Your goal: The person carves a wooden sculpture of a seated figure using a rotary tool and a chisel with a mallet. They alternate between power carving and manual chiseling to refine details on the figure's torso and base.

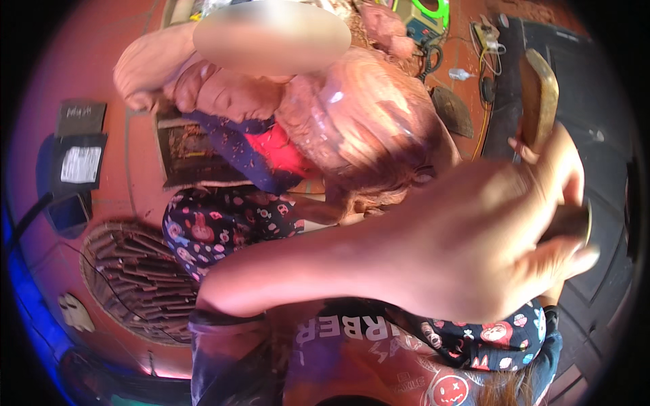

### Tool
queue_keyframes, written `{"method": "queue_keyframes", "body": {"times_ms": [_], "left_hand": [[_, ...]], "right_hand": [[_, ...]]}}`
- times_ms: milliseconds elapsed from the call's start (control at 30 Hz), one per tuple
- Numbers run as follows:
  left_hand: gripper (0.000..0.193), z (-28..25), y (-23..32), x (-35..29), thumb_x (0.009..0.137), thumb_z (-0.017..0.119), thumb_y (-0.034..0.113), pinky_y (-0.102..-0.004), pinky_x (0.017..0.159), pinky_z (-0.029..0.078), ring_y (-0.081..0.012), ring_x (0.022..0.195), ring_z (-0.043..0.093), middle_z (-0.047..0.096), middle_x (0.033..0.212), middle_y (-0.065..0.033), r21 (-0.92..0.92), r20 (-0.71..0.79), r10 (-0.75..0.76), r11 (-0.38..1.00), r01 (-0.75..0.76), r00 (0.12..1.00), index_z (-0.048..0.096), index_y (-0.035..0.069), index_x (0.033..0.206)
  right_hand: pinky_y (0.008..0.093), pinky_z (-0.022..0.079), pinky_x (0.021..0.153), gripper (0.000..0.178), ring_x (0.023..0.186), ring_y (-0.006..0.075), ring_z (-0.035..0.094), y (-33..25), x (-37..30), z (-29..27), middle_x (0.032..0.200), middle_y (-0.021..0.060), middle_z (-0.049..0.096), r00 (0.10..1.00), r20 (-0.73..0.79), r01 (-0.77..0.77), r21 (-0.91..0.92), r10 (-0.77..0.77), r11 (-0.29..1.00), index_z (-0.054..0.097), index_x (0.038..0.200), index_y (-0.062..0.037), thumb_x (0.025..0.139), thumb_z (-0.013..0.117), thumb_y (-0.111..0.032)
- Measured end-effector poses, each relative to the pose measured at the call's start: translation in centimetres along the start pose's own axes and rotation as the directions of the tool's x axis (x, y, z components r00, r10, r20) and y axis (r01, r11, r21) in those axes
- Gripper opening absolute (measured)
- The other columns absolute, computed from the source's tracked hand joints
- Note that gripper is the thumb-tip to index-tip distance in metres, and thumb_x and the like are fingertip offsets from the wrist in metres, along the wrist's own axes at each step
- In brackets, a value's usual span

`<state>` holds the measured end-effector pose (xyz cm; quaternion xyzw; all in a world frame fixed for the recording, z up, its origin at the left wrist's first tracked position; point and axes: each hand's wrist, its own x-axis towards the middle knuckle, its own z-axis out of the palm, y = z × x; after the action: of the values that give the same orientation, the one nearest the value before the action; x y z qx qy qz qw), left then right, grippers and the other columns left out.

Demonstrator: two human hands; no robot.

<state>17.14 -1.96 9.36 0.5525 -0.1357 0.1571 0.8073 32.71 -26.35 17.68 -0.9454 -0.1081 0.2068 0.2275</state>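
Observation:
My left arm reaches across to the right, and my left hand (467, 237) is large and close, slightly blurred. Its fingers are closed round a curved wooden tool (539, 101) with a pale, worn edge; a dark rounded end shows lower down between the fingers. The tool's exact kind is unclear. Only a bit of wrist shows of my right hand (552, 295) above its dark sleeve; its fingers are hidden behind the left hand. A large carved wooden sculpture (379, 115), reddish brown with a carved face and flowing folds, lies over my patterned trousers, apart from the hand.
A round basket (89, 254) of long, dark tools stands at left, near a phone (68, 214) and a labelled dark packet (80, 164). Behind are a control box (418, 27), a small bottle (459, 74), cables and a wedge-shaped piece (452, 111). A dark panel (596, 135) lies right.

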Motion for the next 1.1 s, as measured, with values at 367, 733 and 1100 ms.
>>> {"method": "queue_keyframes", "body": {"times_ms": [367, 733, 1100], "left_hand": [[0.035, 8.6, 4.1, -3.1, 0.086, 0.061, 0.041, -0.0259, 0.057, 0.037, -0.0132, 0.065, 0.052, 0.051, 0.071, -0.0002, 0.257, -0.273, 0.324, 0.932, -0.256, 0.906, 0.059, 0.009, 0.073], [0.051, 8.3, 2.0, -1.8, 0.096, 0.050, 0.048, -0.0266, 0.050, 0.030, -0.0118, 0.048, 0.043, 0.039, 0.062, 0.0010, 0.274, -0.592, 0.221, 0.959, -0.065, 0.775, 0.048, 0.011, 0.062], [0.055, 8.0, 0.8, -1.5, 0.094, 0.051, 0.053, -0.0288, 0.045, 0.031, -0.0142, 0.046, 0.045, 0.044, 0.060, -0.0014, 0.284, -0.644, 0.179, 0.959, 0.015, 0.743, 0.053, 0.009, 0.061]], "right_hand": [[0.0258, 0.042, 0.058, 0.025, 0.064, 0.0099, 0.051, 1.5, -1.0, 0.2, 0.075, -0.0003, 0.055, 0.984, -0.019, 0.173, -0.115, -0.176, 0.978, 0.058, 0.091, -0.0038, 0.075, 0.078, -0.003], [0.0227, 0.039, 0.055, 0.029, 0.063, 0.0080, 0.049, 0.8, -1.7, 0.0, 0.077, -0.0007, 0.052, 0.978, 0.081, 0.197, -0.027, -0.194, 0.980, 0.056, 0.096, -0.0052, 0.077, 0.077, 0.001], [0.0260, 0.040, 0.063, 0.029, 0.069, 0.0107, 0.047, -0.8, -0.7, 0.1, 0.079, 0.0014, 0.053, 0.934, 0.198, 0.312, -0.053, -0.297, 0.948, 0.055, 0.090, -0.0070, 0.072, 0.077, -0.001]]}}
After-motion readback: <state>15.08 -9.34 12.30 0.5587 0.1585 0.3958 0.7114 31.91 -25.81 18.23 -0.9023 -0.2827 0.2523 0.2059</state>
